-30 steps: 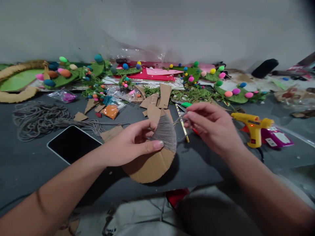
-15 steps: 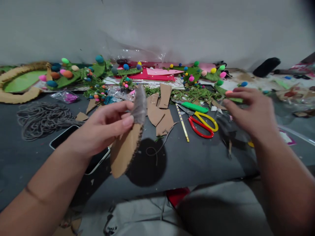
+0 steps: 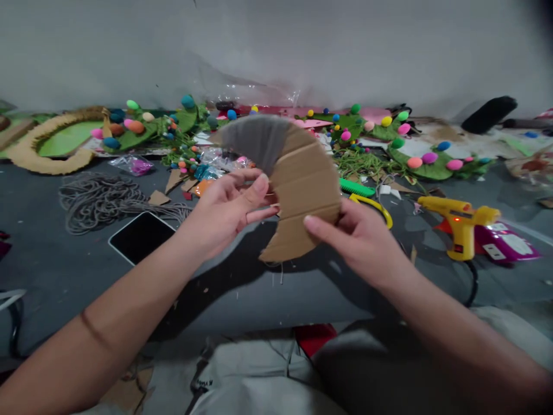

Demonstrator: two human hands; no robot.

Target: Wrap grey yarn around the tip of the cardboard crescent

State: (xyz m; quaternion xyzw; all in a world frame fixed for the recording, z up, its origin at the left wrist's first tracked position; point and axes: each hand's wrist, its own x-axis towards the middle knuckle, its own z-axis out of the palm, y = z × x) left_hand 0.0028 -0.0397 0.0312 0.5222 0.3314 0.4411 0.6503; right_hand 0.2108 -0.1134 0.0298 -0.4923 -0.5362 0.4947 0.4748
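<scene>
A crescent-shaped piece of cardboard (image 3: 307, 181) is held up above the table, tilted, its curved outer edge facing up and right. Grey yarn (image 3: 259, 138) is wrapped round its upper left part; the rest is bare brown cardboard. My right hand (image 3: 358, 239) grips the lower right edge, thumb on the front and fingers behind. My left hand (image 3: 231, 210) is closed at the inner curve, thumb and forefinger by the edge of the wrapped part. Its other fingertips reach partly behind the cardboard. A loose yarn end hangs below the crescent.
A yellow glue gun (image 3: 460, 222) with a red light stands at the right, its black cable running down. At the left lie a heap of grey yarn (image 3: 99, 202) and a phone (image 3: 140, 237). Scissors (image 3: 378, 208) are partly hidden. Felt leaves with coloured balls (image 3: 427, 164) line the back.
The crescent has turned from nearly edge-on to face me and moved up and right. My right hand came down and inward from the right and took hold of it. The glue gun is now uncovered.
</scene>
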